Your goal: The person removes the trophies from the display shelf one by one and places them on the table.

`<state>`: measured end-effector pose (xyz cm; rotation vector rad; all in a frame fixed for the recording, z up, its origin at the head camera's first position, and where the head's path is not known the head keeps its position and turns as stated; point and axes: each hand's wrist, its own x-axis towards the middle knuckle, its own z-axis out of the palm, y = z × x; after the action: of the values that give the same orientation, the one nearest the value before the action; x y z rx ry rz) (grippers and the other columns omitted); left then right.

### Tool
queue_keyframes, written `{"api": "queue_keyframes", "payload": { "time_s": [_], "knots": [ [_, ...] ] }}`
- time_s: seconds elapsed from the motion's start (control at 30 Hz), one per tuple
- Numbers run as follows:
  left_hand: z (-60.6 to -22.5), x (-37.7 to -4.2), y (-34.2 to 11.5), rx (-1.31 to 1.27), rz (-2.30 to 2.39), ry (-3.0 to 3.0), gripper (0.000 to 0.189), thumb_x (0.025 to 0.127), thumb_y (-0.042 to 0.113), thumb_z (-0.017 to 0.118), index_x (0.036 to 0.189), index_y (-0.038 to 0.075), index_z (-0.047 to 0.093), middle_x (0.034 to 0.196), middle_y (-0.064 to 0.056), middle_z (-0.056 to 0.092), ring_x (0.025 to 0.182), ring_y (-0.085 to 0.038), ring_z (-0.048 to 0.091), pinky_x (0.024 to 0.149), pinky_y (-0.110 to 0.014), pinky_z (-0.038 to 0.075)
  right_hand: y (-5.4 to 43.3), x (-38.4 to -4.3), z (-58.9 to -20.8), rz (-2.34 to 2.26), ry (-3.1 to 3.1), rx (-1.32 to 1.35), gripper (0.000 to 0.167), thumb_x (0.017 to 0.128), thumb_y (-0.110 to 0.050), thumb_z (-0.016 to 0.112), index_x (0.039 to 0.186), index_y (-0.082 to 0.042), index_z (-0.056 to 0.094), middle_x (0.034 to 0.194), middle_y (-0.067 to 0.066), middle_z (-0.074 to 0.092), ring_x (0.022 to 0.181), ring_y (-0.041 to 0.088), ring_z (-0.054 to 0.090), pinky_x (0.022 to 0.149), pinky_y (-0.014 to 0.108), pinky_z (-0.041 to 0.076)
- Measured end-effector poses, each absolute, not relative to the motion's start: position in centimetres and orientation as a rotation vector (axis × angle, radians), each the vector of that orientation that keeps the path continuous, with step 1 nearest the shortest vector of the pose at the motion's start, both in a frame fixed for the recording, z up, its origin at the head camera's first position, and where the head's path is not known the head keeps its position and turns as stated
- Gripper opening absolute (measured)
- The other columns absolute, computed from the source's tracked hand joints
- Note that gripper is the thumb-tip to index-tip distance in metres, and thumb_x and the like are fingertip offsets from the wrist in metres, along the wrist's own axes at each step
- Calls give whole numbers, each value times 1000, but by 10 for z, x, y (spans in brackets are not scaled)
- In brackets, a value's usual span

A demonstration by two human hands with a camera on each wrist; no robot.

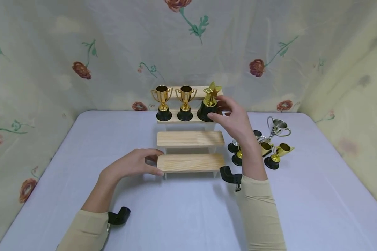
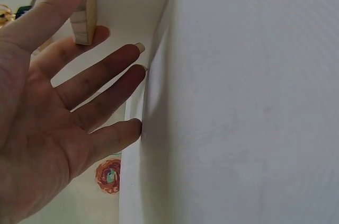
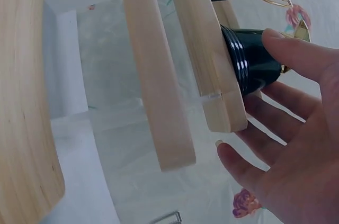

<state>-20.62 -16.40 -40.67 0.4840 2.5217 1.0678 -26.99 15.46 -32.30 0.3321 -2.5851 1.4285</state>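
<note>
A tiered wooden display stand (image 1: 191,164) with white side supports stands on the table. My left hand (image 1: 132,163) holds the left end of its lowest board, thumb at the front edge and index finger at the back; in the left wrist view the other fingers are spread below the board. On a higher board, my right hand (image 1: 234,116) grips the black base of a gold star trophy (image 1: 209,101), which stands upright at the right end. In the right wrist view its thumb lies on the base (image 3: 257,57). Two gold cup trophies (image 1: 163,101) (image 1: 185,101) stand left of it.
Right of the stand, a silver cup trophy (image 1: 277,127) and a small gold cup trophy (image 1: 278,155) stand among several others, partly hidden by my right forearm. A flowered curtain (image 1: 113,52) hangs behind the white-covered table (image 1: 182,216).
</note>
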Motion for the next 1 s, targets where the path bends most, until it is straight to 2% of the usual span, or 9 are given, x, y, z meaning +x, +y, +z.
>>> {"api": "queue_keyframes", "payload": {
  "time_s": [0.27,0.53,0.87,1.0],
  "knots": [
    [-406,-207,-164,472,1060,2523,58,74,51,83,125,30,64,115,7,69,111,-13,61,96,-40,47,142,-270,-323,1401,-2545,258,62,84,-32,79,139,-18,56,124,8,65,114,22,59,98,44,46],
    [-406,-206,-164,460,1068,2516,61,73,51,84,126,29,64,117,6,69,112,-13,61,96,-40,47,139,-268,-326,1376,-2534,254,55,83,-29,79,134,-17,59,120,8,66,110,23,60,94,43,47],
    [-406,-205,-161,458,1045,2527,61,73,53,83,126,30,63,116,7,69,111,-13,61,96,-40,47,148,-259,-323,1337,-2524,240,58,84,-33,78,136,-16,57,124,7,65,115,22,58,105,44,40],
    [-407,-205,-162,435,1028,2543,63,72,55,83,127,30,63,116,6,69,111,-14,61,95,-39,47,151,-253,-319,1333,-2513,264,56,85,-32,77,135,-17,58,124,7,65,115,21,58,105,44,40]
  ]
}}
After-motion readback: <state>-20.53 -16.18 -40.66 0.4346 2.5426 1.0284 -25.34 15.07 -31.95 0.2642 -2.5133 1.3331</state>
